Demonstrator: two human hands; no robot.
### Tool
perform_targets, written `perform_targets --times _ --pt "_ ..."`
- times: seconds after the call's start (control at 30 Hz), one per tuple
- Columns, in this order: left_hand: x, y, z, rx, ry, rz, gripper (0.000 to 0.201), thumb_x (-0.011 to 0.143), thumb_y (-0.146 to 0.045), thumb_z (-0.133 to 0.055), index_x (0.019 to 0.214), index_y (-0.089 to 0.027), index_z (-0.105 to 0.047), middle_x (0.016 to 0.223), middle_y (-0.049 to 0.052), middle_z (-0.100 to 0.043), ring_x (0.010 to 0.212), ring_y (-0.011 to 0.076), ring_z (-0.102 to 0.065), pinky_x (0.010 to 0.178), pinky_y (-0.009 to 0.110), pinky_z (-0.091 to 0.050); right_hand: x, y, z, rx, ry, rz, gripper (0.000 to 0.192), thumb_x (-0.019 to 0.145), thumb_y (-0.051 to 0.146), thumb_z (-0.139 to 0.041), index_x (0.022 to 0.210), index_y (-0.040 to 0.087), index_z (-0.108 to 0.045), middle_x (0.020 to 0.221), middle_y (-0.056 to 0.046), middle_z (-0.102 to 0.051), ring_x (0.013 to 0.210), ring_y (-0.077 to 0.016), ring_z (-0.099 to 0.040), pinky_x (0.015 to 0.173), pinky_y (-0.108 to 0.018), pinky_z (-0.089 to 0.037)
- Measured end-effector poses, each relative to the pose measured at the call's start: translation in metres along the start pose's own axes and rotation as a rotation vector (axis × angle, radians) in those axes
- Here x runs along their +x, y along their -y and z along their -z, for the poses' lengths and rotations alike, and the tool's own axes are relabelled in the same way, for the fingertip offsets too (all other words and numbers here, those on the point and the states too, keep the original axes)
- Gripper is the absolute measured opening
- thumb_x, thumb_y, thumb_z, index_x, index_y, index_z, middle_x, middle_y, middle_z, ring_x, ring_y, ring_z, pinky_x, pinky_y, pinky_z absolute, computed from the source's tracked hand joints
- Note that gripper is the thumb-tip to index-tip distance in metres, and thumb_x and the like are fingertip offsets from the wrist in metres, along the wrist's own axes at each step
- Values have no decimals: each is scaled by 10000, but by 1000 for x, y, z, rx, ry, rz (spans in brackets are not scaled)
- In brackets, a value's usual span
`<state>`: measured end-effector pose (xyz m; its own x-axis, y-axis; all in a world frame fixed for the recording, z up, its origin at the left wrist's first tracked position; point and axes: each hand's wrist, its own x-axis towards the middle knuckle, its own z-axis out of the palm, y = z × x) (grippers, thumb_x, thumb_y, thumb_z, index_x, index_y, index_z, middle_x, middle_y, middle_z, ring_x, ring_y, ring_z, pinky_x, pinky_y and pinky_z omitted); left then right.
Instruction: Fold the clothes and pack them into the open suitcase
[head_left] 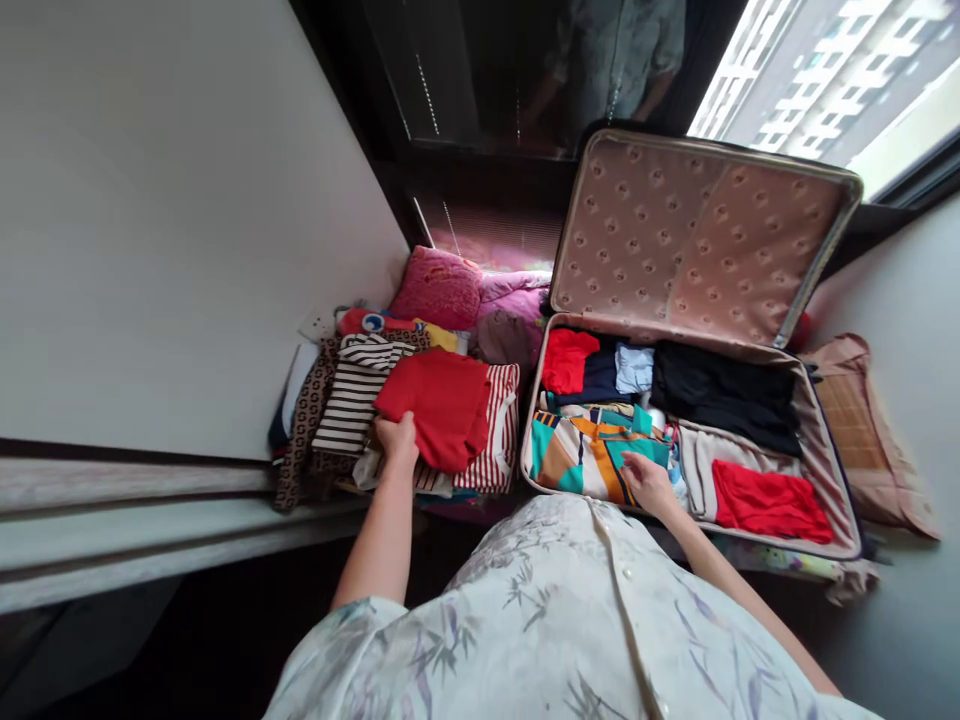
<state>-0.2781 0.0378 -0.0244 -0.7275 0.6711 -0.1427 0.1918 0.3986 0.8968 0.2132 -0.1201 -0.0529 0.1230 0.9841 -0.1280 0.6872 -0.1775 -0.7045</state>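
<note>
My left hand [397, 440] grips the near left edge of a folded red garment [439, 405], with the fingers hidden beneath it. This garment lies over or just above a red-and-white striped garment [504, 430] and beside a black-and-white striped one [349, 410]. Over the near left part of the open suitcase [847, 500], my right hand [646, 482] hovers at or touches a multicoloured patterned shirt [581, 450]; its fingers are loosely bent and apart, holding nothing visible. Inside the case also lie red cloths [769, 500], black clothing [724, 395] and a light blue cloth [634, 368].
The suitcase lid [682, 230] stands up against the window. A pink cushion [437, 287] and a brown-patterned garment [304, 440] are by the left wall [187, 220]. A brown bag-like item [870, 430] lies right of the case.
</note>
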Motion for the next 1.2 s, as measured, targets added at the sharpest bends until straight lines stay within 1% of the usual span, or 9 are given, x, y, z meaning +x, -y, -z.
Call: perform_targets --times 0.1,0.2,0.37,0.5,0.7,0.87,1.03,1.1,1.2 --pt "3 -7 4 -289 56 197 417 686 -49 -616 1093 -141 -616 1083 113 -737 1088 245 -721 998 440 -576 -6 -6 5 5 -3 -40 416 825 426 -520 1065 168 -741 960 -125 -788 831 -244 -743 819 -387 -591" --pt "-3 -19 12 -445 108 250 397 655 -63 -652 1041 -153 -638 1116 91 -744 1108 226 -715 1045 437 -557 -12 -11 10 33 -24 -65 400 827 432 -528 1043 171 -742 962 -125 -790 827 -243 -748 820 -391 -595" --pt "-29 -48 21 -492 198 87 419 590 -158 -755 1001 -169 -674 1131 102 -753 1139 273 -713 1093 487 -524 -19 -12 19 73 -70 -72 378 843 412 -523 1047 177 -739 940 -111 -792 829 -232 -749 814 -377 -600" --pt "-57 -88 22 -476 328 -47 482 569 -255 -820 1033 -187 -705 1073 78 -776 1134 298 -718 1079 500 -542 -25 -8 27 84 -67 -54 368 864 399 -526 1070 179 -739 938 -105 -787 814 -219 -744 803 -359 -603" --pt "-112 -149 9 -482 606 -9 621 567 -291 -884 1161 -188 -734 1110 83 -785 1140 313 -721 1048 488 -572 -35 -14 30 135 -83 -42 357 867 393 -521 1066 188 -735 970 -109 -788 845 -227 -748 826 -372 -607" --pt "-148 -176 -47 -452 922 60 716 531 -313 -932 1202 -151 -741 1115 108 -788 1150 325 -714 1083 481 -542 -42 -29 32 178 -107 -84 372 844 416 -533 1055 186 -735 991 -126 -787 851 -246 -748 831 -406 -612" --pt "-140 -185 -149 -382 1233 -6 697 625 -358 -893 1262 -142 -710 1137 135 -781 1158 331 -707 1081 502 -522 -52 -44 44 185 -131 -118 387 842 440 -541 1066 192 -737 951 -135 -787 842 -271 -750 830 -436 -609" --pt "-130 -186 -192 -185 1236 -111 668 719 -358 -830 1320 -115 -672 1175 167 -764 1184 337 -693 1092 515 -505 -59 -49 49 190 -141 -147 383 839 445 -548 1064 201 -739 942 -137 -788 841 -281 -754 818 -440 -611" --pt "-125 -179 -245 229 1030 -324 706 790 -254 -758 1447 -86 -564 1335 233 -675 1302 355 -615 1152 528 -440 -71 -55 58 195 -150 -187 397 827 465 -552 1051 201 -746 966 -149 -790 857 -291 -764 812 -432 -619"
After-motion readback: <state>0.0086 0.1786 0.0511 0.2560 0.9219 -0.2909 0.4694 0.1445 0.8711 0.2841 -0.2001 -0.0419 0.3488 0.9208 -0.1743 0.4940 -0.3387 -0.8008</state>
